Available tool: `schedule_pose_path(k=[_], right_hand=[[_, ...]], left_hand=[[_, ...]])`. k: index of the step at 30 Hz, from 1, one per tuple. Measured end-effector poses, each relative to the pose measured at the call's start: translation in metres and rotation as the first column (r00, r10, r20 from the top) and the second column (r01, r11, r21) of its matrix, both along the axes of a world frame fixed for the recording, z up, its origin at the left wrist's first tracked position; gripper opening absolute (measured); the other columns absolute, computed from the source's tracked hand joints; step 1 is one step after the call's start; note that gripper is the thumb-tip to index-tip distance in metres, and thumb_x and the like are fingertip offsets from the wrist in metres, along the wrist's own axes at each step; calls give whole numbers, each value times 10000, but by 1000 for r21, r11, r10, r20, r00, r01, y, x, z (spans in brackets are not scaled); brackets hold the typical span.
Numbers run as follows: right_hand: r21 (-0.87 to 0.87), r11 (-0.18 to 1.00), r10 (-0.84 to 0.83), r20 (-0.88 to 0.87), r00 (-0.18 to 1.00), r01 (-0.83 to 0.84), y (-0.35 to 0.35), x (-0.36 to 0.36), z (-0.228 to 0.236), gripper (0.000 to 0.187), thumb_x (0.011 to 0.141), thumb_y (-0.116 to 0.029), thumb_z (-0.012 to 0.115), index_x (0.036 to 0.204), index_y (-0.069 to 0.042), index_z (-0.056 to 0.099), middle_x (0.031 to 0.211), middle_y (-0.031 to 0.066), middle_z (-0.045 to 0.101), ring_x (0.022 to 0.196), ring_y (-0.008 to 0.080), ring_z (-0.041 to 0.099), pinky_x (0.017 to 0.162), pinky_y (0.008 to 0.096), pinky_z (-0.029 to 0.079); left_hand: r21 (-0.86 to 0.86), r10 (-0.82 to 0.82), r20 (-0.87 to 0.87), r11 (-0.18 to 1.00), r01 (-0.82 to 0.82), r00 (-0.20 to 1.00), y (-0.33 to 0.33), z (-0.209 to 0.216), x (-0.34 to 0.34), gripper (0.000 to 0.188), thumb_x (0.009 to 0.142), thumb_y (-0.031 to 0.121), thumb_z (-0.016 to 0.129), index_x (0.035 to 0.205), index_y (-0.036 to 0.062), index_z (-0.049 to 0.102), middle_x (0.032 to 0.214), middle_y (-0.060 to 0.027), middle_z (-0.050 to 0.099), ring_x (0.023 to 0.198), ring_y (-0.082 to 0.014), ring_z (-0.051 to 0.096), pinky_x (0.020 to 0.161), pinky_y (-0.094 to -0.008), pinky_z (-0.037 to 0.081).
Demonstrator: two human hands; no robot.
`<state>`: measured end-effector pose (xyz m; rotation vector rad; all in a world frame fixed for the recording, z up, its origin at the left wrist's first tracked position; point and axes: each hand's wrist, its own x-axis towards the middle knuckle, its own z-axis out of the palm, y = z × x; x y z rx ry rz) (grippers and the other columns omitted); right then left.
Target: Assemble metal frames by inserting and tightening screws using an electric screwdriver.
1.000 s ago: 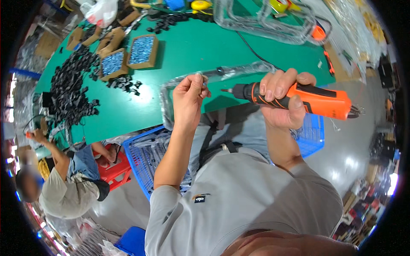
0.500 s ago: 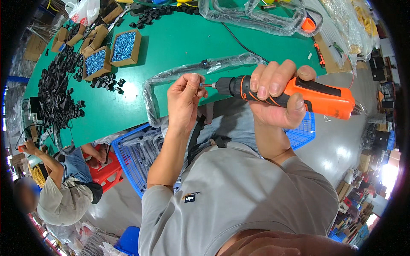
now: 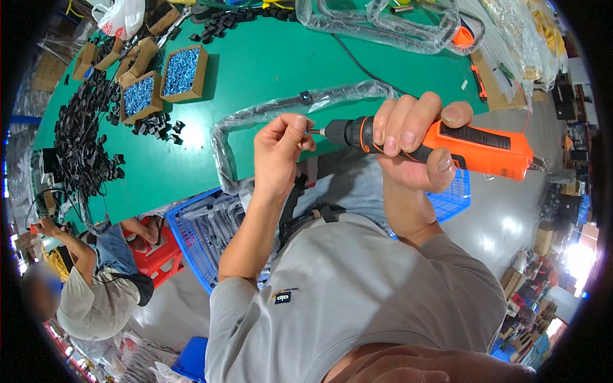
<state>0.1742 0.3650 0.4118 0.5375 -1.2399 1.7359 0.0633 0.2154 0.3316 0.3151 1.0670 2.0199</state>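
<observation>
My right hand [image 3: 418,143] is wrapped around an orange and black electric screwdriver [image 3: 488,148], held level above the table's near edge. Its bit [image 3: 314,131] points left and reaches the fingertips of my left hand [image 3: 281,150]. The thumb and fingers of that hand are pinched together at the bit's tip; what lies between them is hidden. Just beyond my hands, a bent tube frame [image 3: 255,113] wrapped in clear plastic lies on the green table [image 3: 255,67]. A small black piece [image 3: 305,97] sits on the tube.
Two cardboard boxes of blue screws, one nearer [image 3: 142,97] and one farther [image 3: 185,73], stand left of a heap of black clips [image 3: 83,127]. More wrapped frames [image 3: 383,32] lie at the back. A blue basket [image 3: 195,249] stands below the table edge. Another person [image 3: 96,287] sits at left.
My left hand has shifted slightly right and down, its fingertips still at the bit. The screwdriver has barely moved, and the whole view has shifted a little.
</observation>
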Motion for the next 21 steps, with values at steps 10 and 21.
schedule_pose_path(k=[10,21], right_hand=[[-419,906,-63,2,998,58,36,7,-18,352,981,-317,572,1281,-138,535,822,35,526,672,154,494,667,347,421],[-442,855,-285,33,958,270,73,50,-2,323,969,-289,579,1229,-99,552,768,19,492,634,120,459,633,306,389]], left_hand=[[-115,-136,-233,987,111,963,22,23,-16,268,1051,252,586,1061,-8,649,939,-54,643,751,-124,576,702,-283,489],[-281,-421,-907,639,-717,-19,56,-15,-210,251,877,249,756,1074,100,714,1044,-142,708,995,-332,650,820,-433,503]])
